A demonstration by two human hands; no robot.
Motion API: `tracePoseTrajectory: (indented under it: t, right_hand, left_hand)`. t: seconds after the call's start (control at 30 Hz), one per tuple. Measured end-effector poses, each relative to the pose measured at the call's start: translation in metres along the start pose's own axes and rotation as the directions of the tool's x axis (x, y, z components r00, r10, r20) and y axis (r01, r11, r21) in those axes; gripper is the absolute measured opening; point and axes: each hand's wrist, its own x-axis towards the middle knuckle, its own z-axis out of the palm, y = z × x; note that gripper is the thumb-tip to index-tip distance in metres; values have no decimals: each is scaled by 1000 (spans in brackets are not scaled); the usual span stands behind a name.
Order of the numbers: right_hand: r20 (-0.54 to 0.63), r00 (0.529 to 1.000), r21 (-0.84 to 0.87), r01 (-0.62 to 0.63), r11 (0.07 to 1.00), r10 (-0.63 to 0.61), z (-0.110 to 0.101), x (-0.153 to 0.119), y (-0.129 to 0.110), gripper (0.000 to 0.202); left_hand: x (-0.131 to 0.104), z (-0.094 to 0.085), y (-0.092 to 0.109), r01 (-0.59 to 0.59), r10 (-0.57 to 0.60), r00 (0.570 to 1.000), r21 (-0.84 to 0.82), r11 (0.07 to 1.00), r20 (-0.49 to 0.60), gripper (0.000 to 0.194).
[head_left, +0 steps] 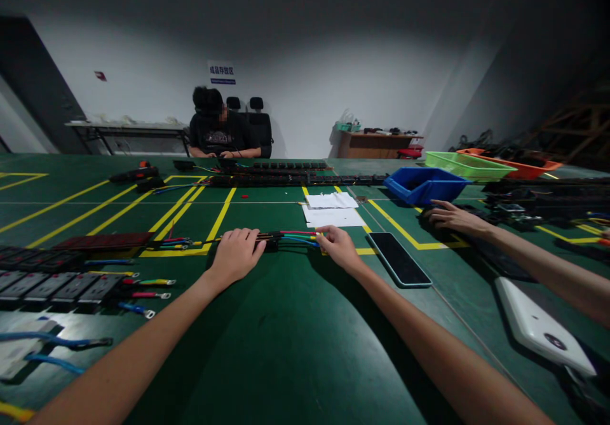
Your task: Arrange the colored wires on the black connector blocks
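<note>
My left hand [237, 253] rests on a dark strip lying on the green table, its fingers wrapped over it. From that strip, red, yellow and blue wires [298, 238] run to the right. At their right ends, my right hand [336, 246] pinches the wires between thumb and fingers. More coloured wire ends [178, 244] lie left of my left hand, beside a dark red strip [107, 241]. White paper sheets [333, 212] lie just beyond my right hand.
A phone [400, 260] lies right of my right hand. Another person's hand [455, 218] is near a blue bin [424, 185]. Black socket strips [61, 288] lie at left. A person [223, 133] sits across the table.
</note>
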Motion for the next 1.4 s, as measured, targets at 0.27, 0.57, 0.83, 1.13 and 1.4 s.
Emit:
tracePoseTrajectory:
  t: [0.27, 0.57, 0.83, 1.13, 1.4]
  right_hand:
    - [-63, 990, -86, 118, 989, -124, -2, -7, -9, 32]
    - [-146, 947, -196, 257, 946, -287, -1, -14, -21, 22]
    - [-99, 982, -210, 140, 968, -163, -1, -9, -14, 22]
    - [-55, 964, -292, 233, 928, -259, 1, -10, -14, 23]
    - [-25, 981, -328, 173, 929, -192, -1, -11, -16, 26]
  left_hand:
    - [0, 1, -1, 2, -2, 1000, -19, 1000, 0, 56]
    - [0, -1, 1, 3, -3, 1000, -3, 1000, 1, 54]
    - [0, -3, 1, 3, -3, 1000, -4, 1000, 12, 55]
    - [0, -2, 1, 7, -7, 1000, -23, 1000, 5, 54]
    - [0, -1, 1, 10, -9, 1000, -14, 1000, 9, 56]
